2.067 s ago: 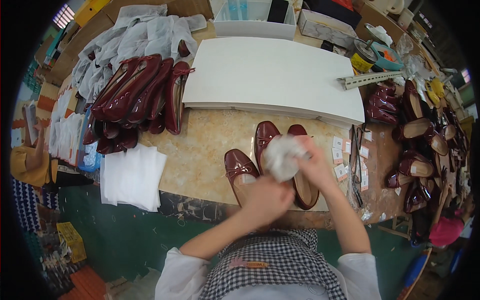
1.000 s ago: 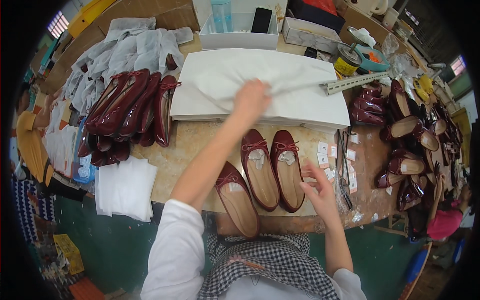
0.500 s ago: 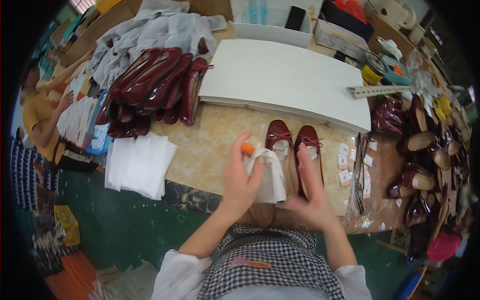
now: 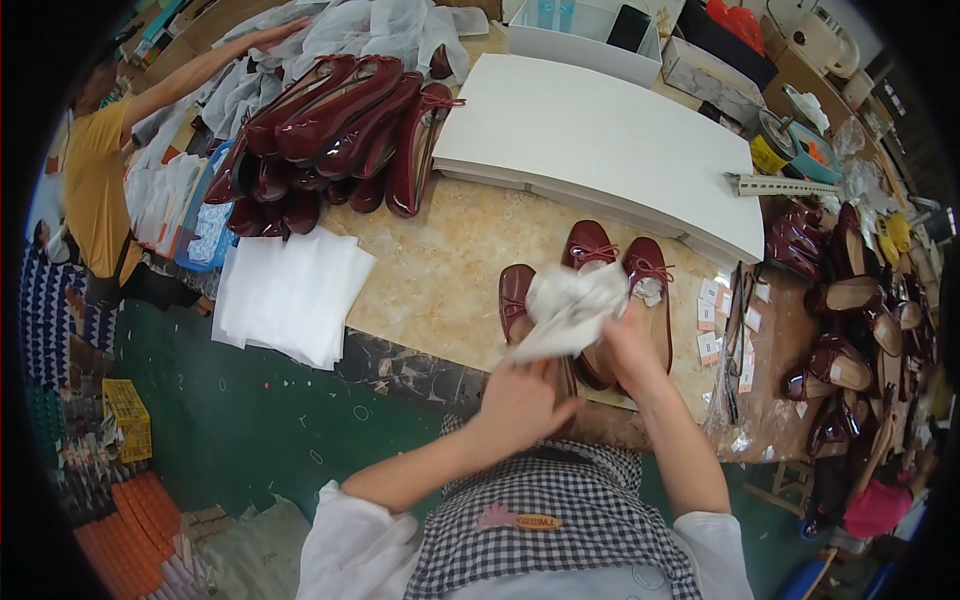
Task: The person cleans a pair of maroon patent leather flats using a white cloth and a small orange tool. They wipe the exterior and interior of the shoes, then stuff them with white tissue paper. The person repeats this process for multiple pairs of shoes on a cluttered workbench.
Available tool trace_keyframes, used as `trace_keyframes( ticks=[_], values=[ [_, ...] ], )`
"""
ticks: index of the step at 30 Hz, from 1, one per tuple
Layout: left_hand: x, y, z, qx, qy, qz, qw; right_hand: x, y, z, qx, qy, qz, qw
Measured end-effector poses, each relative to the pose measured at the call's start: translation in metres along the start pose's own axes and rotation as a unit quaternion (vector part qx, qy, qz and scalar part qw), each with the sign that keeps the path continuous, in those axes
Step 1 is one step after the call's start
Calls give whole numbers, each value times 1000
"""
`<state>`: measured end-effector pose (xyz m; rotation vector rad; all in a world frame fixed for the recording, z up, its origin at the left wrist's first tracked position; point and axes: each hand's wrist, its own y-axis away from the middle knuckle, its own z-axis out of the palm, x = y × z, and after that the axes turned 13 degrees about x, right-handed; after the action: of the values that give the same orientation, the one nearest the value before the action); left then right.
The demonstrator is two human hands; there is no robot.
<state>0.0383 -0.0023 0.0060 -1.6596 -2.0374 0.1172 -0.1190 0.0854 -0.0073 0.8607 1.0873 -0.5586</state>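
A crumpled sheet of white tissue paper (image 4: 578, 300) is over the near edge of the table, smeared by motion. My right hand (image 4: 637, 350) is closed on its right edge. At the paper's lower left corner is my left hand (image 4: 525, 405), thumb stretched to the right; its other fingers are partly hidden, so I cannot tell whether they grip the paper. Partly under the paper lies a dark red flat shoe (image 4: 514, 292). Beyond it, a pair of dark red shoes with bows, a left one (image 4: 588, 240) and a right one (image 4: 648, 262), stand with paper in their toes.
A stack of white sheets (image 4: 290, 295) overhangs the table's left edge. Glossy red shoes (image 4: 340, 130) are piled behind it. A long white box (image 4: 600, 130) spans the back. Tags (image 4: 708, 318) and more shoes (image 4: 840, 360) lie right. A person in yellow (image 4: 98, 190) reaches across at left.
The paper has moved up and right, into my right hand's grip. My left hand has dropped lower, baring the toe of the third shoe. The person at left has stretched an arm out.
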Motion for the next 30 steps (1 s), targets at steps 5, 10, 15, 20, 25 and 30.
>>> trace_keyframes(
  ticks=[5, 10, 15, 20, 25, 30],
  values=[
    [20, 24, -4, -128, 27, 16, 991, 6, 22, 35, -56, 580, -455, 674],
    [21, 23, 7, -124, 30, 38, 991, 23, 4, 58, -46, 638, -455, 620],
    [19, 24, 7, -85, 5, 66, 994, 2, -5, 40, -42, 481, -298, 823],
    [16, 9, -5, -111, 18, 57, 992, 2, -30, 47, -9, 576, -225, 786],
    [-17, -17, -42, 215, 197, -149, 945, -33, -2, 19, 136, 326, -293, 889],
    [-31, 8, 15, -59, 700, -377, 603, -73, 16, -55, 94, 222, -226, 944]
  ],
)
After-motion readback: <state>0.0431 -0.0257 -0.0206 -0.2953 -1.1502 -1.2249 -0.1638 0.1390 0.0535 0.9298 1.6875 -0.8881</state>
